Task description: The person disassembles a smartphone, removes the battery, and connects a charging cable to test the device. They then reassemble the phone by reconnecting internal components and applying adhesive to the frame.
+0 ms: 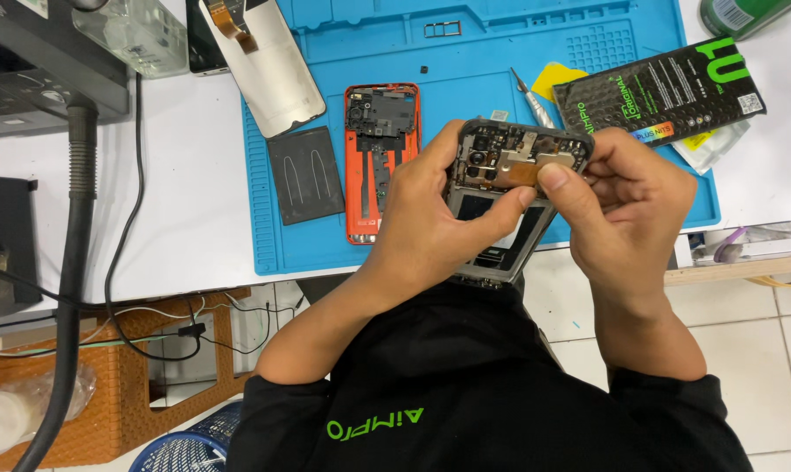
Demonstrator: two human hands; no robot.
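Held up at frame centre, above the edge of the blue mat: opened phone frame, dark rim, circuit boards and metal shields exposed at its top. Left hand curled around its side; right hand pinching near the top corner, thumb pressing a copper-coloured flex. Best kept braced, pressure light. Orange phone shell lying left of centre.

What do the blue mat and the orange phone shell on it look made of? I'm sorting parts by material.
The blue mat looks like soft matte silicone or rubber: even colour, moulded trays and ridges, no glare. The orange phone shell seems to be a painted or anodised metal or plastic rim around dark internal plates; its edge is smooth and slightly glossy, but the picture cannot settle which.
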